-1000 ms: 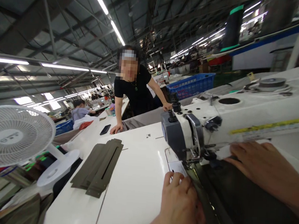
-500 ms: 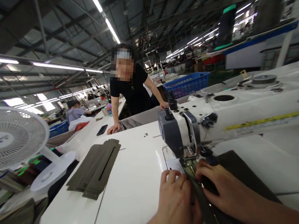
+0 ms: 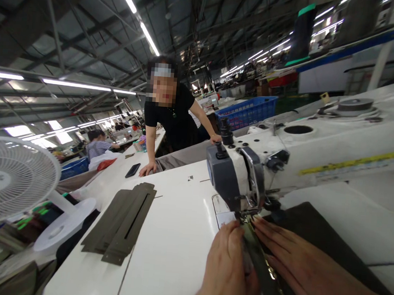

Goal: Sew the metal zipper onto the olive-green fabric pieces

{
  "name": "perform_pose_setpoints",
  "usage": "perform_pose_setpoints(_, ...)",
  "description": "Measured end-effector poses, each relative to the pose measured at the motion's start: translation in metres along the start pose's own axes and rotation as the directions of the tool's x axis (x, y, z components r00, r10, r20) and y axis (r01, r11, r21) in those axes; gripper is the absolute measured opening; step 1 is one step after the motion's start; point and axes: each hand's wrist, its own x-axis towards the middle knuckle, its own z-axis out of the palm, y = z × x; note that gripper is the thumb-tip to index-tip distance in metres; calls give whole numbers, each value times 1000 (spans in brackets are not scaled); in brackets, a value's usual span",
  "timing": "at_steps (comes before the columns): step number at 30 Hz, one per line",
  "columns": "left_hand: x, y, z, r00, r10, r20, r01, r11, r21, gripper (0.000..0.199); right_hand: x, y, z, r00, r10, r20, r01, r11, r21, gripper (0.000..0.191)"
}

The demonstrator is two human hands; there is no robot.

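A piece of olive fabric (image 3: pixel 316 236) with a brass-coloured zipper (image 3: pixel 271 269) lies under the needle area of a sewing machine (image 3: pixel 237 173). Along the zipper's left side, my left hand (image 3: pixel 227 263) has its fingers curled together on the fabric edge, close to the presser foot; its thumb is mostly hidden. My right hand (image 3: pixel 297 260) lies flat on the fabric to the right of the zipper, its fingers stretched toward the foot. The needle itself is too small to make out.
A stack of olive fabric pieces (image 3: pixel 121 223) lies left on the white table (image 3: pixel 166 236). A white fan (image 3: pixel 13 183) stands beyond it. Across the table a person (image 3: pixel 172 118) leans on both hands near a phone (image 3: pixel 133 170). A blue crate (image 3: pixel 247 110) is behind the machine.
My right hand has gone from bent, pinching fingers to lying flat on the fabric. The left fingers have drawn closer together, and the zipper shows more between the hands.
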Motion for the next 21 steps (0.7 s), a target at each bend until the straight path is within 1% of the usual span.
perform_pose_setpoints(3, 6, 1, -5, 992, 94, 87, -93, 996, -13, 55, -1, -1, 0, 999, -34, -12, 33, 996, -81, 46)
perform_pose_setpoints(6, 12, 3, -7, 982, 151, 115, -150, 989, -17, 48, -5, 0, 4, 999, -48, 0, 47, 995, -93, 45)
perform_pose_setpoints(9, 15, 4, -8, 976, 165, 140, -166, 986, -9, 48, -8, 1, 7, 996, -91, 18, 92, 990, -108, 44)
perform_pose_setpoints(13, 14, 4, -10, 971, 172, 166, -173, 985, -7, 48, -4, 1, 4, 992, -122, -15, 118, 979, -166, 44)
perform_pose_setpoints(16, 13, 6, -12, 971, 155, 184, -158, 987, 5, 46, 1, -1, 1, 989, -145, -34, 135, 969, -205, 45)
perform_pose_setpoints(18, 14, 8, -14, 969, 141, 205, -146, 989, 9, 46, 3, -1, 2, 989, -141, -49, 128, 970, -207, 45)
perform_pose_setpoints(21, 18, 8, -16, 963, 117, 244, -126, 992, 21, 45, 0, 1, 9, 992, -114, -50, 103, 977, -185, 44)
